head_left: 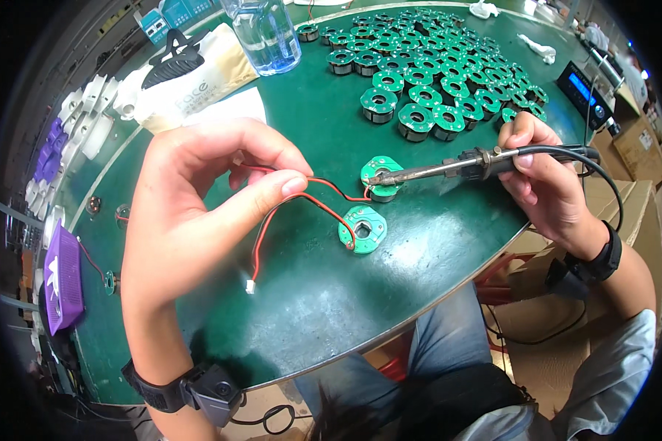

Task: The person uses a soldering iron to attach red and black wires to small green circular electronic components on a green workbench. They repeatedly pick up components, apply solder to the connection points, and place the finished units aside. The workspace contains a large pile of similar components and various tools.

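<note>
Your left hand (198, 213) pinched the red and black wires (301, 202), keeping them steady. Beside it, your right hand (541, 173) gripped the soldering iron (449, 167), its tip touching a green round board (381, 175) on the table (331, 294) between your hands.

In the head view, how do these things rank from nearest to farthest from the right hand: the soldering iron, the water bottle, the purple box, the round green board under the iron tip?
1. Soldering iron: held in the right hand.
2. Round green board: to its left, under the iron tip.
3. Water bottle: far side of the table, upper left.
4. Purple box: at the table's left edge.
</note>
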A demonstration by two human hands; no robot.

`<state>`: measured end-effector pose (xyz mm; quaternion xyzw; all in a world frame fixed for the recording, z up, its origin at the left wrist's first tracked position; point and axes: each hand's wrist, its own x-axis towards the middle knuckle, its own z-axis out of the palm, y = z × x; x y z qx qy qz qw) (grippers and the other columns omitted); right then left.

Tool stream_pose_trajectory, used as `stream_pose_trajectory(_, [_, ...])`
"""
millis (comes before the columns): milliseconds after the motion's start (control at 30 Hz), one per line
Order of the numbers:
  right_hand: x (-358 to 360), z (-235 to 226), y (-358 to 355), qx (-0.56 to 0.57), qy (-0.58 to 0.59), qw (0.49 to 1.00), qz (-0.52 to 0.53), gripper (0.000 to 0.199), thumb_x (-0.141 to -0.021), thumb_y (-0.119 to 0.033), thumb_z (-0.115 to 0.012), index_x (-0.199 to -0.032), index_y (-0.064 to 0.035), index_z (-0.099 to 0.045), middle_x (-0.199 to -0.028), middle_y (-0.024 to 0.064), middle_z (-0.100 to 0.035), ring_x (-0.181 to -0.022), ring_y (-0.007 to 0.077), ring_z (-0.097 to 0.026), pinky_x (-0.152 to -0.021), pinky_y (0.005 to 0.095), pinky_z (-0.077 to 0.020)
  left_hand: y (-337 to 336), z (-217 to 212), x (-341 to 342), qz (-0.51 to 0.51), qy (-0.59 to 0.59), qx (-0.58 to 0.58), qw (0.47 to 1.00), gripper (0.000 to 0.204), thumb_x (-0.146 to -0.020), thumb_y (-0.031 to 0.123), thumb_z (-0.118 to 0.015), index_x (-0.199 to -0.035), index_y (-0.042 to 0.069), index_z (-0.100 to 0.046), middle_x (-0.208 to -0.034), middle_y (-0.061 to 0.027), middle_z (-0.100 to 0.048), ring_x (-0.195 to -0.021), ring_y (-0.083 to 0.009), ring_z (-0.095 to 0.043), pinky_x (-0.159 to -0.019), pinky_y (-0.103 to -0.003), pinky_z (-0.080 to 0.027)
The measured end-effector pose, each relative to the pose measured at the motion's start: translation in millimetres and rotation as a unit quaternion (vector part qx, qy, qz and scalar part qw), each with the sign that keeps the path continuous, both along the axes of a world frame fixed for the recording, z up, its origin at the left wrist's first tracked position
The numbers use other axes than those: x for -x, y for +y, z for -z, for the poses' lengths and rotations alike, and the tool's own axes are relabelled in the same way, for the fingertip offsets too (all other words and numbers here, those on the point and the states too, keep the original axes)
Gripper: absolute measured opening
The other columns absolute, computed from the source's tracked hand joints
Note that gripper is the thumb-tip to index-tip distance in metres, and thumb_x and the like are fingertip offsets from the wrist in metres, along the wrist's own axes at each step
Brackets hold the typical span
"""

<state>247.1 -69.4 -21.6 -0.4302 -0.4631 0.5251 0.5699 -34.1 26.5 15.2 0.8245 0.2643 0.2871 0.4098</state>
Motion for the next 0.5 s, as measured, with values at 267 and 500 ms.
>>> stream_pose_trajectory(267, [-1.4,1.4,0.5,0.001,0.019,1.0,-0.002,0.01,-0.073,-0.009,-0.056,-0.078,-0.0073,-0.048,-0.072,0.004,-0.049,-0.048,0.0043,-0.039,-0.041,0.0167,-0.0284,0.4,0.7,1.2,-0.007,0.012,-0.014,1.0,0.004,-0.071,-0.002,-0.06,-0.074,-0.001,-0.058,-0.073,-0.0046,-0.056,-0.068,-0.0089,-0.05,-0.063,-0.021,-0.039])
stream_pose_trajectory(500, [-1.3,0.8,0.0,0.0,0.011,1.0,-0.007,0.01,-0.073,-0.009,-0.055,-0.079,-0.0073,-0.048,-0.072,0.0052,-0.049,-0.048,0.0045,-0.038,-0.041,0.017,-0.028,0.5,0.7,0.6,-0.004,0.009,-0.01,1.0,0.003,-0.071,-0.002,-0.059,-0.074,-0.001,-0.058,-0.073,-0.0044,-0.056,-0.068,-0.0086,-0.05,-0.062,-0.02,-0.039])
